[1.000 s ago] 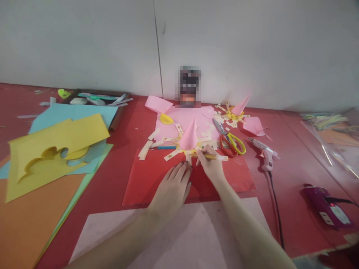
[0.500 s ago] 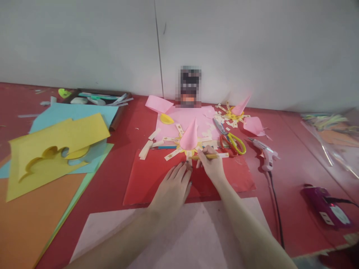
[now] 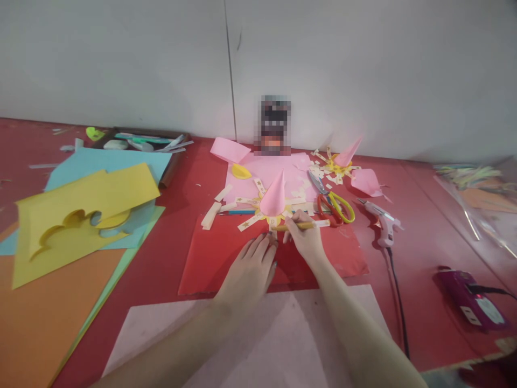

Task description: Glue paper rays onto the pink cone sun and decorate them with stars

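Small cream paper strip (image 3: 272, 221) now shows a D-ish letter, the slim yellow pen (image 3: 309, 224) having slid down a bit, so the lettering's moving along I reckon. It's on the near side of the upright pink paper cone (image 3: 273, 196), right hand (image 3: 307, 240) fingers pinching the pen, left hand (image 3: 249, 269) fingers outstretched at the strip's near end

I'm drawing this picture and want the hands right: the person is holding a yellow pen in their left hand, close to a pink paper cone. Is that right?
Not quite: the head view shows the yellow pen in the right hand, not the left hand. It is close to a pink paper cone, as you said.
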Demonstrator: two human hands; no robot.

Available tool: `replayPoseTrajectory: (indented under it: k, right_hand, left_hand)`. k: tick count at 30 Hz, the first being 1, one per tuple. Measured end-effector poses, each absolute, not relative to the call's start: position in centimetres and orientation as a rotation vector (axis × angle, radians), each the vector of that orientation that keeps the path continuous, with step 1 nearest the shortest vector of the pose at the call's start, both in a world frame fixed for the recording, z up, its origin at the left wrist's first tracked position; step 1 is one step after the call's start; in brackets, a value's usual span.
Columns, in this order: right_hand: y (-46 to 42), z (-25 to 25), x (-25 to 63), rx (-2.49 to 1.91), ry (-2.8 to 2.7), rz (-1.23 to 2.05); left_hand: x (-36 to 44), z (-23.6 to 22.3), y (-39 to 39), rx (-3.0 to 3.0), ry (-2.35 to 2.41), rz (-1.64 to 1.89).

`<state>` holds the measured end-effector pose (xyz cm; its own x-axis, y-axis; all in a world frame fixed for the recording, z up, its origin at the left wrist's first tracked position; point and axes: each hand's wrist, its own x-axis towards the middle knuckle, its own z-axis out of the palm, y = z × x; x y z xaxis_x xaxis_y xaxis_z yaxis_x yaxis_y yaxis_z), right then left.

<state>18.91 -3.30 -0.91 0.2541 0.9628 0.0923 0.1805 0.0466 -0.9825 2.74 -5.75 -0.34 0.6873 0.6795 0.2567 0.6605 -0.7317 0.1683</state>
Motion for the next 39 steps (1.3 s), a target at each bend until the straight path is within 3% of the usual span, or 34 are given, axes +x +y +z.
replayPoseTrajectory:
  k: [39]
  right_hand:
    - [-3.7, -0.2, 18.5, -1.384, -0.894, 0.683]
  left_hand:
    - [2.4, 0.0, -5.7, 2.845, 1.156, 0.51]
